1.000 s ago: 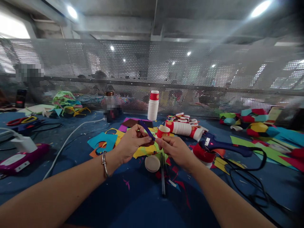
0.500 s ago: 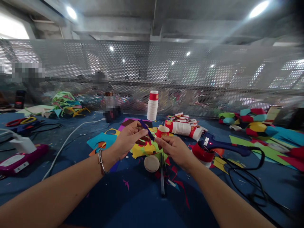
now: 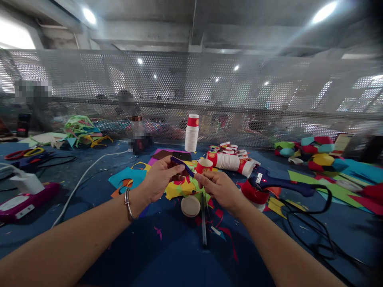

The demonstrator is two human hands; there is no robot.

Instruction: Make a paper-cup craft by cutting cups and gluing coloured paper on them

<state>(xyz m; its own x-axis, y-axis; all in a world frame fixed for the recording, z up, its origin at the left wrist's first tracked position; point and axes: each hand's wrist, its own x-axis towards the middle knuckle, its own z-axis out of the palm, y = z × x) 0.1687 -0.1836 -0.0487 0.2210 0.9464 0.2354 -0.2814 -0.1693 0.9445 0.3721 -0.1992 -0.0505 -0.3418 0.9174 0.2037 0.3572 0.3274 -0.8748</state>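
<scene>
A narrow dark-blue paper strip (image 3: 188, 169) spans the gap between my two hands above the table. My left hand (image 3: 161, 177) pinches its upper left end between thumb and fingers, with a silver bangle on the wrist. My right hand (image 3: 220, 189) grips the lower right end with thumb and forefinger. Just behind the strip stands a red and white paper cup (image 3: 204, 164). Yellow and green paper scraps (image 3: 179, 189) lie under the hands. A paper cup with its round base facing me (image 3: 190, 206) and a clear glue stick (image 3: 204, 229) are below them.
A glue gun (image 3: 278, 184) with a lit red light rests on a red cup (image 3: 254, 191) at right, its black cable coiling nearby. Behind are a tall cup stack (image 3: 192, 135) and a fallen stack (image 3: 227, 161). A purple power strip (image 3: 32, 199) and scissors (image 3: 25, 153) lie left.
The left end of the blue strip has dropped, so the strip now looks bent. My left hand has turned a little with it; my right hand keeps its pinch.
</scene>
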